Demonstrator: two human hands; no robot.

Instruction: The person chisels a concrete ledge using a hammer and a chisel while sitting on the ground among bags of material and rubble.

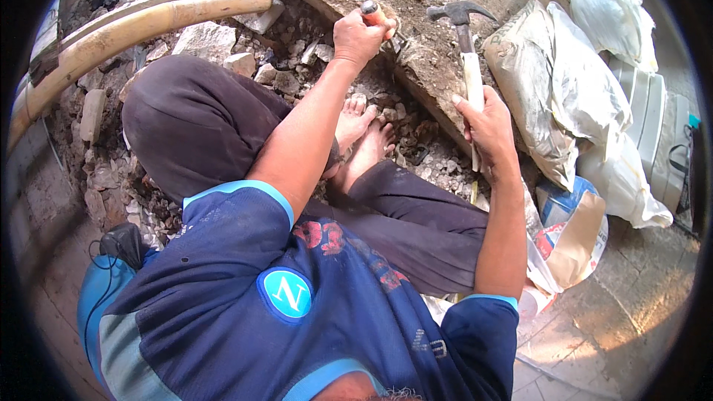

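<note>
My left hand [359,38] is closed around the short orange-brown handle of a chisel [378,13], whose dark metal cap points up and away. The chisel's lower end is mostly hidden at the edge of a rough, dusty slab [431,74]. In my right hand [492,131] is a claw hammer [469,56], gripped by its pale handle. The hammer's dark head is raised to the right of the chisel, apart from it. Below my hands, my bare feet [362,134] rest on the broken stones.
Rubble [208,43] covers the ground at left and around my feet. A bent bamboo pole [163,21] juts in from the left. On the right lie a filled pale sack [523,78], white plastic bags [594,89], a grey case [665,134] and a torn paper bag [575,241].
</note>
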